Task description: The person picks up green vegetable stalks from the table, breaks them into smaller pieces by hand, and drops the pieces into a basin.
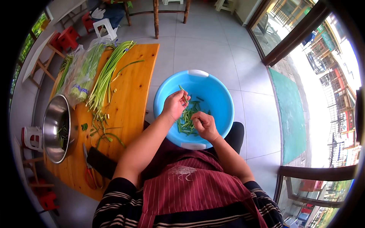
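Over the blue basin (224,99), in the head view, we have both hands inside the rim's outline. Our left hand (175,105) pinches a green stem (181,88) between thumb and fingers, closed around it near the basin's left side. Our right hand (205,127) has its fingers curled inward near the right wall; whether they grip anything, we cannot tell. Cut pieces (186,124) lie below, on the basin's floor. The near rim sits close to our apron (197,186); grey floor (201,49) stretches beyond the far rim and rightward to the green mat (289,114). At our left, the table's (134,85) edge runs near the basin, with long stalks (110,72), scissors (89,176) and a metal bowl (51,127) on top.
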{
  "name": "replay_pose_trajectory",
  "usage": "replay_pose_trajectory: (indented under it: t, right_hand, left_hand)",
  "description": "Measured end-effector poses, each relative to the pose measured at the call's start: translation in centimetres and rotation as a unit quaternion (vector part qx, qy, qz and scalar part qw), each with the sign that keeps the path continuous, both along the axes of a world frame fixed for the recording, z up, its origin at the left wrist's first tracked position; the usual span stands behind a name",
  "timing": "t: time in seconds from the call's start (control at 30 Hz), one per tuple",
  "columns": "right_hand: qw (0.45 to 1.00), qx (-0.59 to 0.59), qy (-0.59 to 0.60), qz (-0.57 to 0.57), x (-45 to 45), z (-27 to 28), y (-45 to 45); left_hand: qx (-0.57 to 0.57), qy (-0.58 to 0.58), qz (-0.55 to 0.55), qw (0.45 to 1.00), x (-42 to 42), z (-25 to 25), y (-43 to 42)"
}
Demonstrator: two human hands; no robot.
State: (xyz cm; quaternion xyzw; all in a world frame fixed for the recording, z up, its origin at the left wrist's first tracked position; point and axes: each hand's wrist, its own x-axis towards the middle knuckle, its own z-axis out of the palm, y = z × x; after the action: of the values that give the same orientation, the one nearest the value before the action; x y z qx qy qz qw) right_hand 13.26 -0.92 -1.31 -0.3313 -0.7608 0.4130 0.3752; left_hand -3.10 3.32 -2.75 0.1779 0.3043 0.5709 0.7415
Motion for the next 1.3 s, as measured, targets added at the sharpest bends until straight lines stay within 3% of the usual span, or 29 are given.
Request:
replay_pose_trajectory:
  t: [0.03,0.13,0.17,0.23,0.33,0.37,0.43,0.53,0.63,0.77,0.83,0.87,0.9,0.97,1.03,1.1,1.17,1.2,1.23,1.3]
  right_hand:
    - [1.000,-0.001,-0.001,0.001,-0.1,-0.1,0.1]
    - [0.955,-0.260,0.131,-0.047,-0.3,-1.0,0.2]
    - [0.955,-0.262,0.129,-0.048,-0.2,-1.2,0.4]
    - [0.979,-0.191,0.014,-0.069,-0.3,-1.2,1.4]
    - [0.970,-0.230,0.052,-0.055,0.0,-0.9,2.5]
    - [0.970,-0.231,0.051,-0.055,-0.1,-0.8,2.5]
    - [0.912,-0.373,0.166,-0.041,-0.8,0.5,2.3]
    - [0.899,-0.400,0.179,-0.011,-0.6,-0.3,2.7]
    - [0.902,-0.403,0.155,-0.024,-0.9,-0.3,2.5]
    - [0.916,-0.389,0.088,-0.036,-0.7,-1.0,2.7]
    - [0.934,-0.344,0.026,-0.091,-0.7,-1.5,3.0]
    - [0.934,-0.344,0.026,-0.091,-0.8,-2.4,3.2]
    - [0.924,-0.361,0.081,-0.097,-0.9,-3.2,3.5]
    - [0.911,-0.375,0.137,-0.103,-0.8,-4.6,3.7]
    - [0.893,-0.405,0.169,-0.097,-0.6,-4.6,3.4]
    - [0.919,-0.354,0.149,-0.083,-0.4,-3.8,2.8]
    - [0.942,-0.304,0.128,-0.067,-0.3,-2.5,1.9]
    - [0.958,-0.252,0.113,-0.072,-0.3,-1.9,1.5]
    - [0.972,-0.200,0.098,-0.078,-0.4,-1.6,1.2]
    - [0.984,-0.140,0.072,-0.078,-0.1,-1.7,1.0]
  left_hand:
    - [-0.017,0.010,0.041,0.999,-0.6,0.2,0.5]
    - [0.020,0.041,0.001,0.999,-1.2,0.6,0.4]
    - [0.014,0.067,-0.032,0.997,-1.2,0.5,0.3]
    - [0.002,0.083,-0.049,0.995,-0.4,0.6,0.1]
    - [0.044,0.189,-0.130,0.972,-0.1,0.4,-0.2]
    - [0.043,0.189,-0.130,0.972,-0.1,0.4,-0.3]
    - [0.116,0.252,-0.132,0.952,0.2,0.6,-0.3]
    - [0.122,0.267,-0.133,0.947,0.3,1.0,-0.5]
    - [0.027,0.221,-0.080,0.971,0.1,0.4,0.0]
    - [0.088,0.289,-0.060,0.951,0.3,1.2,-0.3]
    - [0.152,0.438,-0.042,0.885,0.9,1.6,-0.9]
    - [0.249,0.538,-0.015,0.805,1.2,1.8,-1.2]
    - [0.249,0.538,-0.015,0.805,1.4,1.6,-1.4]
    - [0.490,0.642,0.079,0.584,1.7,1.1,-1.6]
    - [0.495,0.639,0.062,0.585,1.8,1.9,-1.7]
    - [0.301,0.523,0.008,0.797,2.0,2.5,-2.1]
    - [0.098,0.254,-0.015,0.962,1.4,0.4,-0.6]
    - [0.043,0.176,-0.066,0.981,0.8,0.0,-0.3]
    - [0.042,0.177,-0.065,0.981,0.8,-0.4,-0.4]
    - [0.044,0.005,-0.107,0.993,1.0,-0.6,-0.7]
